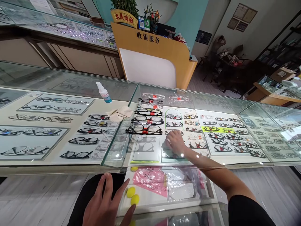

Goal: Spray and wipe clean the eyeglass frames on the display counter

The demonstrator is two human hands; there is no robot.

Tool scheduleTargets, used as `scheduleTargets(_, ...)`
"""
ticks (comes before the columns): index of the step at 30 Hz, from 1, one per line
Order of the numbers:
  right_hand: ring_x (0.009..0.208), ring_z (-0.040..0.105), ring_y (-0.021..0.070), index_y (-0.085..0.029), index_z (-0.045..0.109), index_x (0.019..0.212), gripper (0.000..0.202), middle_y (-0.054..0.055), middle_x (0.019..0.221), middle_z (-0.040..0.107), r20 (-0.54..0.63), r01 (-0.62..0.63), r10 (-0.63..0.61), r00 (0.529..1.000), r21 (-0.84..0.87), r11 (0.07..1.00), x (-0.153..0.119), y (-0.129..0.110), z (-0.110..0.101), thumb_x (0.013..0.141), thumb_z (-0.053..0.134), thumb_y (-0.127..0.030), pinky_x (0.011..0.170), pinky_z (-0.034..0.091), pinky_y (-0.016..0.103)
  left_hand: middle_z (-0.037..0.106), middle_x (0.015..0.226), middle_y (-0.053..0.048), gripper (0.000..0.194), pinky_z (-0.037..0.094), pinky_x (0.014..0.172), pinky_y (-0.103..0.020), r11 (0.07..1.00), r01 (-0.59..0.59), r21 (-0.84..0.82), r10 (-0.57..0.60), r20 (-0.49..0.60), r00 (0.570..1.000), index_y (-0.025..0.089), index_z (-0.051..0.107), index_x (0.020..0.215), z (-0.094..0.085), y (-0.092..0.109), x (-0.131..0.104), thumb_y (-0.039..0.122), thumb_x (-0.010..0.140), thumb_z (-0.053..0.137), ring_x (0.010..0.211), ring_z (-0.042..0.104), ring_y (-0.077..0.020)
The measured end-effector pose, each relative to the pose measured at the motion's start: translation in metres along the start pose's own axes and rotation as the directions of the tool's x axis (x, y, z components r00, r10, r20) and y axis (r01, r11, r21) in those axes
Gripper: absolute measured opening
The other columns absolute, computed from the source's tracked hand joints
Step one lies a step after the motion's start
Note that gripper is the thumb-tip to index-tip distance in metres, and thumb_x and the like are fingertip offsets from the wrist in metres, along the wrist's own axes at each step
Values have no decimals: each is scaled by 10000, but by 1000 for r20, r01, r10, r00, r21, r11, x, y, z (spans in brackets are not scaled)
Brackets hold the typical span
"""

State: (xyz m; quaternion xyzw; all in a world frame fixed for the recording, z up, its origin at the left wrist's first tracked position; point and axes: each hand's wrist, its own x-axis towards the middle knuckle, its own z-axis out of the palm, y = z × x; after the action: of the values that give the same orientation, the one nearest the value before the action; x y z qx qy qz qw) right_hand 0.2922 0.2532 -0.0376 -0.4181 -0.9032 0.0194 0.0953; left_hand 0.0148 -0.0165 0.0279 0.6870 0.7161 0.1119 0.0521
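Partly hiding dark-rimmed glasses (181, 133): right hand (175, 143), grip unclear; left hand (104, 201) splayed, empty.

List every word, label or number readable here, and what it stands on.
"大展鸿图": curved sign
"收银服务": wooden counter
Too small or unclear to read: spray bottle label; print on pink sheet; QR cards; framed wall papers.
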Motion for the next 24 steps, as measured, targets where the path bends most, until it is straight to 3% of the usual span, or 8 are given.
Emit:
scheduleTargets(4, 868, 637, 227, -190, 729, 951, 261, 97, 963, 748, 324, 187, -229, 918, 157, 970, -54, -73, -34, 1035, 507, -298, 771, 487, 359, 285, 1739, -226, 620, 462, 1092, -602, 999, -40, -13, 40, -44, 998, 196, 653, 1465, 2, -3, -1, 532, 964, 511, 1642, 152, -461)
scheduleTargets(7, 710, 613, 161, -205, 702, 850, 260, 33, 905, 762, 528, 328, -539, 656, 444, 834, -86, -114, -93, 1010, 570, -363, 588, 387, 291, 375, 1707, -191, 594, 468, 1085, -599, 999, -46, -20, 45, -49, 998, 235, 641, 1480, 2, -3, -2, 526, 982, 497, 1645, 149, -442)
scheduleTargets(9, 717, 622, 148, -220, 676, 784, 306, 5, 871, 760, 484, 366, -678, 553, 591, 719, -89, -121, -144, 1011, 589, -406, 567, 373, 284, 376, 1703, -204, 601, 460, 1090, -615, 999, -51, -19, 50, -46, 998, 214, 646, 1477, 1, -1, -3, 527, 992, 479, 1642, 152, -449)
scheduleTargets(11, 768, 643, 140, -212, 685, 824, 301, 8, 867, 757, 386, 323, -571, 724, 542, 776, -70, -106, -190, 1048, 554, -365, 646, 429, 269, 323, 1724, -224, 617, 442, 1109, -623, 998, -50, -24, 49, -43, 998, 179, 654, 1470, 0, 1, -2, 527, 996, 467, 1638, 159, -462)
scheduleTargets(13, 853, 651, 179, -200, 725, 939, 248, 50, 926, 763, 234, 209, -279, 931, 284, 936, -31, -71, -220, 1057, 527, -292, 752, 458, 303, 274, 1746, -219, 606, 430, 1123, -622, 999, -28, -29, 27, -31, 999, 175, 660, 1465, -1, 3, -1, 508, 997, 466, 1636, 166, -464)
scheduleTargets(14, 928, 649, 215, -180, 735, 990, 267, 89, 983, 766, 137, 115, -131, 982, 125, 986, -7, -47, -226, 1068, 498, -277, 816, 463, 341, 258, 1755, -211, 596, 426, 1126, -622, 999, -12, -30, 12, -23, 1000, 183, 662, 1464, -1, 3, -1, 496, 995, 469, 1636, 168, -462)
scheduleTargets(19, 1362, 468, 374, -120, 724, 1300, 374, 172, 1515, 622, -35, -102, 96, 995, -308, 946, 99, 63, -192, 1046, 486, -258, 1042, 432, 492, 201, 1777, -200, 580, 409, 1143, -602, 999, -10, -41, 9, -16, 1000, 203, 657, 1473, -2, 3, 0, 479, 995, 477, 1651, 134, -431)
scheduleTargets(24, 1458, 386, 389, -97, 715, 1335, 431, 159, 1614, 540, 32, -166, 195, 980, -402, 900, 140, 98, -147, 1030, 437, -224, 1137, 368, 531, 205, 1786, -162, 577, 370, 1193, -585, 999, 21, -50, -22, -14, 1000, 220, 640, 1490, -5, 6, -1, 485, 1005, 476, 1667, 86, -388)
